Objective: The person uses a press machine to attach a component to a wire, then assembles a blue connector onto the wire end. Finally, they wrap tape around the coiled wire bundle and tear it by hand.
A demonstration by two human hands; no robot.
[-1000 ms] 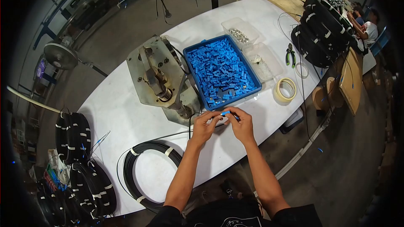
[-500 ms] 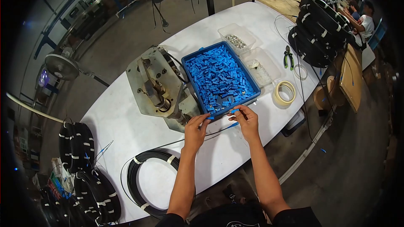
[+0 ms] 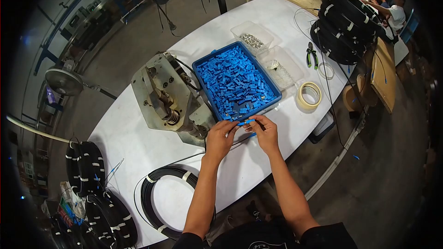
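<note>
Just in front of the blue tray's near edge, my two hands meet. My left hand (image 3: pixel 219 140) pinches a slim blue connector (image 3: pixel 242 123) that points right. Between the thumb and fingers of my right hand (image 3: pixel 266 136) is a small blue plastic clip (image 3: pixel 250 121); its end touches or nearly touches the connector, and fingertips hide the exact contact. Below my hands a black cable with a blue tip (image 3: pixel 252 134) runs left to a tied cable coil (image 3: pixel 152 193). The blue tray (image 3: pixel 276 100) holds a heap of similar blue clips (image 3: pixel 237 80).
A metal press (image 3: pixel 161 97) stands left of the tray. Clear boxes (image 3: pixel 281 71) of small parts, a tape roll (image 3: pixel 309 96) and green-handled cutters (image 3: pixel 312 56) lie right. Stacked cable coils (image 3: pixel 344 27) stand far right, others (image 3: pixel 85 168) at lower left. People (image 3: pixel 397 16) sit at the back right.
My hands have come together, bringing the connector and the clip end to end. Before, they were held apart. The whole view has shifted slightly.
</note>
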